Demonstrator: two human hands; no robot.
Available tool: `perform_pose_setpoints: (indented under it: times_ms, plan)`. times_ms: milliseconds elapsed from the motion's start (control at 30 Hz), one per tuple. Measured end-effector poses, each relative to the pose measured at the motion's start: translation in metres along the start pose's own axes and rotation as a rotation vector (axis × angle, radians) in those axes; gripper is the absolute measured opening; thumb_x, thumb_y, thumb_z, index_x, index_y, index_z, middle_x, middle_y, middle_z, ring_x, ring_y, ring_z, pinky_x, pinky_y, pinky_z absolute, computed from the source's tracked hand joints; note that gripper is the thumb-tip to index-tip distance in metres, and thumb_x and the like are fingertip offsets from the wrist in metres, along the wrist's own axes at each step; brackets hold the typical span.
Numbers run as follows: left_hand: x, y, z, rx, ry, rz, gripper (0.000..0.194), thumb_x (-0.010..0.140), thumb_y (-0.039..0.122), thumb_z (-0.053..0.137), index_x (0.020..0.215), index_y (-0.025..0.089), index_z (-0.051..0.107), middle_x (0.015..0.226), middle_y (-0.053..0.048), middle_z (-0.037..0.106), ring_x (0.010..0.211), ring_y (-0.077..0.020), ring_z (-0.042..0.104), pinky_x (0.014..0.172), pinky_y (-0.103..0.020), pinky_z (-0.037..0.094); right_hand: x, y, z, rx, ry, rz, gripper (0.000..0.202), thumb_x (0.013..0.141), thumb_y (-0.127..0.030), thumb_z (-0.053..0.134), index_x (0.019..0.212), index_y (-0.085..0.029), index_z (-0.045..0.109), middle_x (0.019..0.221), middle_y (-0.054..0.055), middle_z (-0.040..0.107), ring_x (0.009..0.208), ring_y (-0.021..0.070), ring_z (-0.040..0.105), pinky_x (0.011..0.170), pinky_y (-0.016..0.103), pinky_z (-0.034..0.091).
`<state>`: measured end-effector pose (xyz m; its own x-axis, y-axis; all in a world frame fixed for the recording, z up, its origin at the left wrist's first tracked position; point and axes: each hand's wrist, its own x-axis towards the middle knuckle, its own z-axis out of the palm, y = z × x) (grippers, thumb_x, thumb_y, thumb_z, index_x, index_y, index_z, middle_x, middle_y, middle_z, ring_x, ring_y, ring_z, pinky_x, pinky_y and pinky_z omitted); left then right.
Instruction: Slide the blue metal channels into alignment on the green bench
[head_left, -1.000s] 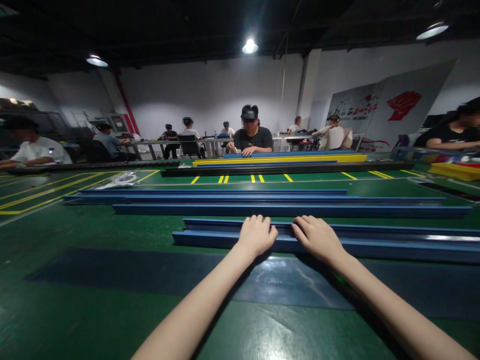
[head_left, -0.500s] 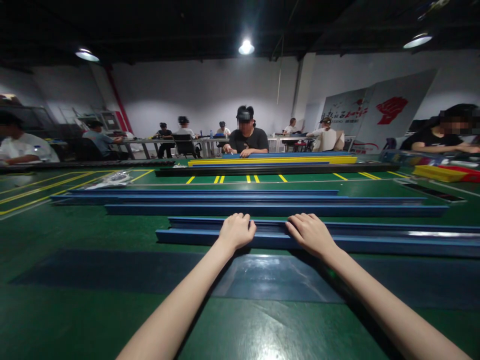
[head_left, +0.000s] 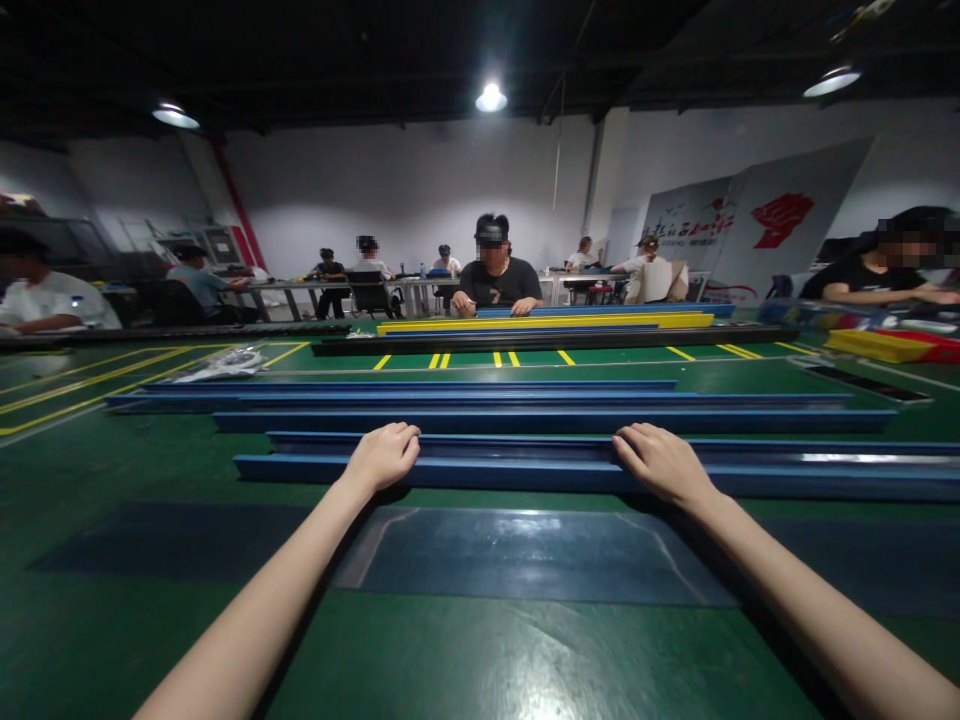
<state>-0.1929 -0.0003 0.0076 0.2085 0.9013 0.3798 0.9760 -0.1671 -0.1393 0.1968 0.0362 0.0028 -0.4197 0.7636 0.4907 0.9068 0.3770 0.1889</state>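
Observation:
A long blue channel lies across the green table, its right end running out of view. Near its left end, my left hand is closed over the channel, fingers curled over the near wall. Farther right, my right hand grips the same channel in a similar way, fingertips hidden inside it. Between my forearms and beyond them lies a flat, shiny dark translucent strip, closer to me than the channel.
More blue channels lie just beyond. Farther off are a black bar, a yellow bar and a plastic bag. A person sits opposite; a phone-like dark object and yellow tray are at right.
The held channel has shifted left. My left hand has moved left and my right hand right, so they are farther apart. The person opposite has moved their hands.

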Motion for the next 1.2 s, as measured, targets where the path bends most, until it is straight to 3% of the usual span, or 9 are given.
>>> perform_pose_setpoints:
  times_ms: [133,233,500,600,967,1200]
  plan:
    - [0.000,-0.005,0.002,0.031,0.047,0.064,0.033,0.085,0.028,0.028,0.089,0.019,0.060,0.087,-0.005,0.063,0.086,-0.0174,0.056,0.076,-0.028,0.041,0.006,-0.011,0.000,-0.012,-0.001,0.037,0.036,0.087,-0.030,0.027,0.069,-0.018,0.056,0.070,0.004,0.060,0.071,0.0154,0.053,0.062,0.025,0.031]
    - [0.003,0.004,-0.001,0.028,0.056,0.086,0.034,0.086,0.031,0.029,0.089,0.017,0.060,0.088,-0.006,0.062,0.086,-0.0186,0.056,0.076,-0.030,0.040,0.012,-0.021,0.001,-0.025,-0.009,0.046,0.036,0.087,-0.029,0.027,0.069,-0.018,0.056,0.070,0.005,0.061,0.072,0.0153,0.053,0.060,0.025,0.029]
    - [0.032,0.084,-0.005,-0.138,0.040,0.086,0.035,0.089,0.032,0.026,0.092,0.019,0.057,0.091,-0.004,0.061,0.088,-0.0147,0.054,0.078,-0.025,0.040,0.037,-0.077,0.003,0.012,0.010,0.017,0.038,0.088,-0.027,0.025,0.070,-0.017,0.057,0.073,0.006,0.062,0.072,0.0154,0.055,0.060,0.027,0.029]
    - [0.038,0.100,-0.001,-0.109,0.066,0.054,0.033,0.088,0.033,0.029,0.090,0.018,0.058,0.089,-0.005,0.061,0.086,-0.0169,0.054,0.075,-0.027,0.041,0.043,-0.089,0.004,0.032,0.007,0.019,0.037,0.088,-0.027,0.026,0.072,-0.016,0.058,0.075,0.007,0.063,0.073,0.0160,0.055,0.060,0.027,0.029]
    - [0.037,0.095,0.005,-0.091,0.121,0.041,0.030,0.085,0.024,0.030,0.082,0.017,0.059,0.084,-0.006,0.061,0.085,-0.0178,0.055,0.074,-0.027,0.042,0.039,-0.079,0.001,0.049,-0.034,-0.123,0.039,0.090,-0.036,0.024,0.082,-0.017,0.057,0.082,0.007,0.060,0.080,0.0162,0.052,0.067,0.027,0.029]
    - [0.036,0.071,0.015,-0.071,0.159,0.044,0.029,0.083,0.021,0.031,0.081,0.017,0.059,0.083,-0.006,0.061,0.083,-0.0169,0.055,0.070,-0.025,0.042,0.027,-0.053,0.008,0.065,0.026,-0.116,0.037,0.090,-0.033,0.023,0.094,-0.016,0.056,0.093,0.008,0.057,0.088,0.0173,0.048,0.074,0.027,0.030]
